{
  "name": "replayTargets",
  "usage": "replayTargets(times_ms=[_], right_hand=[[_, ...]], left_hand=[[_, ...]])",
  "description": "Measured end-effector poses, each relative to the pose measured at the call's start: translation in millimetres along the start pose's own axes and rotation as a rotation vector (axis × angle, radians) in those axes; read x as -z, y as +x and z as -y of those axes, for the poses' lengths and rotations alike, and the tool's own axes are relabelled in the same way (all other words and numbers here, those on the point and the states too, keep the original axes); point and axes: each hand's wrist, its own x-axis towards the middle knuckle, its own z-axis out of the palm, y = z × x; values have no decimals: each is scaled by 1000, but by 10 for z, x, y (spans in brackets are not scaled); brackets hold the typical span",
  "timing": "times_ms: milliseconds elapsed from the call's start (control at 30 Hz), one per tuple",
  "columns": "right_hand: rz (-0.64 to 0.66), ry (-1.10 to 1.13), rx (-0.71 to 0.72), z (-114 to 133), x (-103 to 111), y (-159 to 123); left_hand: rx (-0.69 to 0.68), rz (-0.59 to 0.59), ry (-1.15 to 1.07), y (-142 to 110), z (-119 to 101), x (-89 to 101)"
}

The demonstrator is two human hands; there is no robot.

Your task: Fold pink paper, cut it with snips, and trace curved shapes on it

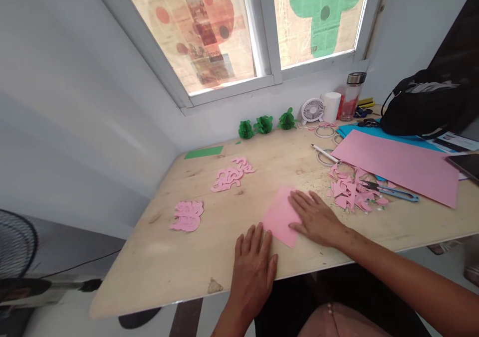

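A piece of pink paper (281, 218) lies flat on the wooden table near its front edge. My right hand (316, 218) rests palm down on the right part of it, fingers stretched out. At the paper's lower left corner, my left hand (254, 259) lies flat on the table with its fingertips at the paper's edge. Neither hand grips anything. To the right is a heap of pink paper scraps (346, 190), with blue-handled thread snips (396, 192) on top. Curvy pink cut-outs lie in a loose pile (228, 177) and a neater stack (187, 216) at the left.
Three green paper ornaments (264, 124) stand by the wall beside a small white fan (312, 110). A green paper strip (204, 152) lies at the back left. A large pink sheet (400, 165), a white pen (325, 152), a bottle (352, 97) and a black bag (422, 105) occupy the right.
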Motion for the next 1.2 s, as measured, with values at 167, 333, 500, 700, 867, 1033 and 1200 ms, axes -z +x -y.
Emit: replayTargets(times_ms=[167, 333, 500, 700, 867, 1033, 1200], right_hand=[[-22, -3, -49, -238, -30, 24], [-46, 7, -49, -203, -74, 16], [-63, 1, -37, -212, -92, 16], [-75, 4, -42, -204, -121, 27], [-64, 21, -47, -196, -109, 30], [-50, 31, -49, -190, -95, 32], [-47, 30, -52, -190, -99, 35]], left_hand=[[-39, 5, 11, 11, 49, 68], [-32, -16, -46, 441, 57, 138], [-113, 43, -51, 1076, -56, -130], [-76, 117, -72, 1238, -64, -420], [-3, 104, -50, 1196, -65, -455], [111, 145, 0, 1254, -17, -437], [193, 186, 71, 1349, 125, -411]])
